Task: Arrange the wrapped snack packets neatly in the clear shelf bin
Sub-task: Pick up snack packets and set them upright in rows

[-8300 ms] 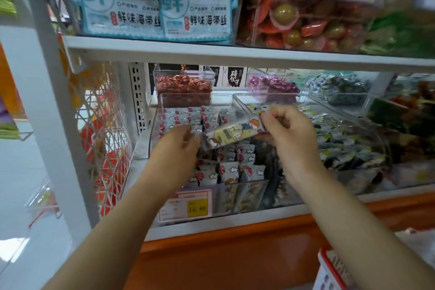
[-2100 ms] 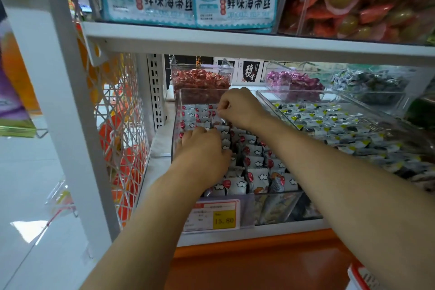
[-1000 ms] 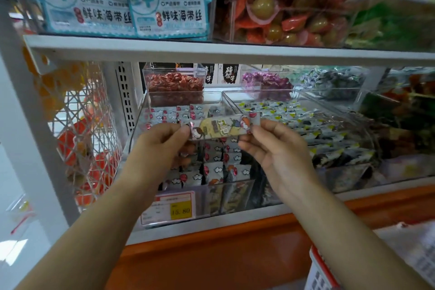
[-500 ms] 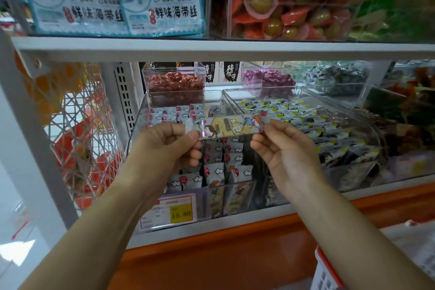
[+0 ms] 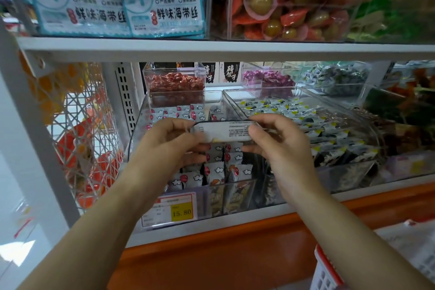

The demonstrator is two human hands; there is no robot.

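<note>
Now, head view. Both my hands are raised in front of the clear shelf bin (image 5: 138,132), which sits on the lower shelf at centre frame.

- Left hand (image 5: 169,146): fingers curled, pinching the left end of one wrapped packet (image 5: 226,130). Hand sits at 9 o'clock of the packet.
- Right hand (image 5: 280,148): thumb and forefinger closed on the right end of the same packet, the other fingers loosely bent. Hand sits at 3 o'clock of the packet.
- Packet: held level and lengthwise between the two hands, its pale side with small black print facing me. It hangs above the bin, not touching the contents.
- Bin contents: rows of packets (image 5: 219,172) with red dots and white clouds, standing on edge and running from 6 o'clock at the front wall to 12 o'clock at the back. A few packets at the front lean.
- Price tag (image 5: 173,209): on the bin's front wall, at 7 o'clock of my hands, reading 15.80.
- Neighbouring bin at 3 o'clock: packets with yellow corners (image 5: 324,134).
- At 12 o'clock behind: small tub of red sweets (image 5: 175,82); purple sweets (image 5: 270,77) at 1 o'clock.
- Upper shelf (image 5: 211,48): seaweed packs (image 5: 162,7) at 11 o'clock.
- White wire rack (image 5: 82,125) at 9 o'clock; red-and-white basket (image 5: 327,271) at 5 o'clock.
</note>
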